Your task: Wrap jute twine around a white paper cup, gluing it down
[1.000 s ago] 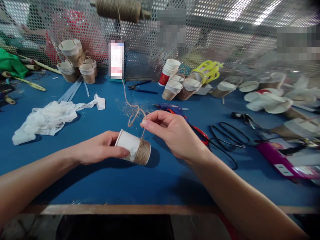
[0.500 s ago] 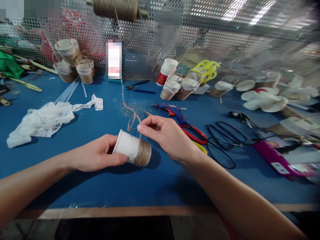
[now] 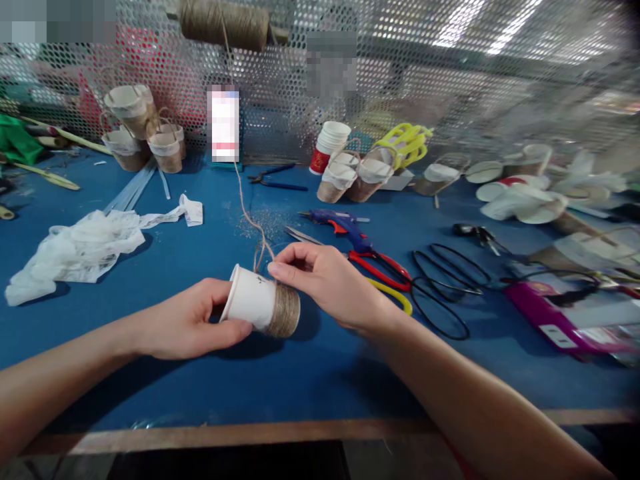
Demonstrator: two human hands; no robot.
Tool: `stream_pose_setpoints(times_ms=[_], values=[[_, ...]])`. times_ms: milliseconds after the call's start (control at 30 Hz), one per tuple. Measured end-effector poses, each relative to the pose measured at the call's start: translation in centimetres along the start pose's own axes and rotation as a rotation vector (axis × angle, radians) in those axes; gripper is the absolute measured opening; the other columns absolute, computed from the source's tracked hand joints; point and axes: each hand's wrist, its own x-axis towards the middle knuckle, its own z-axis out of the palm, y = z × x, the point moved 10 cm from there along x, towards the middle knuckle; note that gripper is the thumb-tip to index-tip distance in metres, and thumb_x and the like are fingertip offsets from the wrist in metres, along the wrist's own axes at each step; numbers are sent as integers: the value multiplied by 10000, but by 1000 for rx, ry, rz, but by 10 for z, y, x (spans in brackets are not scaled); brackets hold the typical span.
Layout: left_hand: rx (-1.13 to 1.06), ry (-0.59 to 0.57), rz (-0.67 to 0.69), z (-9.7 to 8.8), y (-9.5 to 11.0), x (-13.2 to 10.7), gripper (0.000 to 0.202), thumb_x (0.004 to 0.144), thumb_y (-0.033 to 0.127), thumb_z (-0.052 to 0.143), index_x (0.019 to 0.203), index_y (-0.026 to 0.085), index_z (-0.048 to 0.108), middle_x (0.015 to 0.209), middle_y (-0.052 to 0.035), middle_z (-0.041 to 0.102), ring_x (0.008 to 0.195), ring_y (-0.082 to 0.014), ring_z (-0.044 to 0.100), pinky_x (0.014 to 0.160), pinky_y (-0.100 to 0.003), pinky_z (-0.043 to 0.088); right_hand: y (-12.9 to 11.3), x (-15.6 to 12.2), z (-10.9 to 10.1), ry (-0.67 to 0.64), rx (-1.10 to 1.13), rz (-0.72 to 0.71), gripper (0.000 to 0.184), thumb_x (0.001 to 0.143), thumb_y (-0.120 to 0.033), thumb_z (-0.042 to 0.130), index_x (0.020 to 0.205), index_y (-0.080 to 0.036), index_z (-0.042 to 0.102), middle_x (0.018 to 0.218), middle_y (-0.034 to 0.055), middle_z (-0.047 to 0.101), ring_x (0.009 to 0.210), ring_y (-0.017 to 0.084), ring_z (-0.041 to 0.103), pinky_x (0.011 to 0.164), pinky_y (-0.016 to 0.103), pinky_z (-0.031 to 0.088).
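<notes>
A white paper cup (image 3: 250, 298) lies tilted on its side above the blue table, its base end wound with brown twine. My left hand (image 3: 200, 320) grips it at the rim, thumb outside and the other fingers partly hidden inside or behind. Between the thumb and forefinger of my right hand (image 3: 320, 280) is pinched the jute twine (image 3: 244, 208), just above the wound part of the cup. From there the twine makes a small loop and runs back up to a large spool (image 3: 223, 25) mounted on the perforated metal screen.
Scissors (image 3: 380, 265) and a blue glue gun (image 3: 343, 223) lie right of my hands, pliers (image 3: 280, 180) behind. White lace (image 3: 85, 247) is heaped at left. Twine-wrapped cups (image 3: 167, 148) stand at the back. A black cable (image 3: 440, 287) and purple box (image 3: 560, 320) lie at right.
My right hand, pinching the twine, has come slightly down and left, closer to the cup. The loop of twine looks narrower. The whole view has shifted a little.
</notes>
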Motion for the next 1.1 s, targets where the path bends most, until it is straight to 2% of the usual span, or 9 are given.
stream_pose_setpoints(times_ms=[300,400,467,567,633,800,967,1033,1100], values=[[24,44,76,-6,6,-1,50,722,124,513,724,139,560,604,40,465,534,-73,370,491,-163,329,5,3,4,-16,35,-1,144,727,-280,583,688,-141,589,642,-22,568,586,74,478,545,209,378],[-210,104,19,-12,-1,3,80,681,98,564,739,143,596,606,39,526,533,-71,422,514,-164,361,18,9,2,-2,84,33,211,753,-345,555,721,-140,591,698,6,587,620,89,509,564,222,415],[-457,238,12,-26,-7,5,121,657,99,594,766,138,629,671,10,601,606,-91,505,581,-173,401,23,11,-1,21,133,49,292,800,-408,475,771,-139,583,767,37,601,677,111,545,578,240,447],[-779,418,-96,-38,-27,6,172,636,100,602,801,109,652,706,-43,653,638,-125,570,603,-203,436,15,10,-2,35,122,-30,349,830,-456,399,866,-147,558,854,69,610,772,145,581,638,281,490],[-881,471,-151,-39,-36,6,169,637,89,587,789,92,661,683,-58,663,603,-129,582,575,-209,445,4,6,1,31,66,-107,318,801,-425,472,961,-156,526,914,78,608,813,157,589,670,301,506],[-960,463,-145,-36,-37,8,126,653,60,573,724,94,671,648,-46,670,549,-109,579,517,-184,434,-4,-3,8,27,-118,-176,489,678,-303,653,1110,-181,458,1137,98,532,994,202,541,771,352,507],[-926,387,-112,-35,-29,9,182,727,237,604,809,91,675,740,-67,682,626,-122,589,578,-196,452,-5,0,7,22,-66,-212,374,700,-278,640,1028,-205,476,990,47,584,886,171,580,732,338,520],[-886,378,-90,-42,-27,10,278,771,327,560,851,83,667,792,-87,677,669,-138,593,605,-215,462,-8,0,-1,88,-103,-261,397,682,-274,659,1027,-204,476,1018,53,560,888,173,570,747,348,512],[-864,448,-39,-59,-28,9,304,814,340,496,822,85,662,763,-82,665,667,-140,594,599,-224,470,-12,-1,-9,171,-159,-330,424,663,-263,678,1029,-197,476,1054,65,527,911,180,553,775,361,499]])
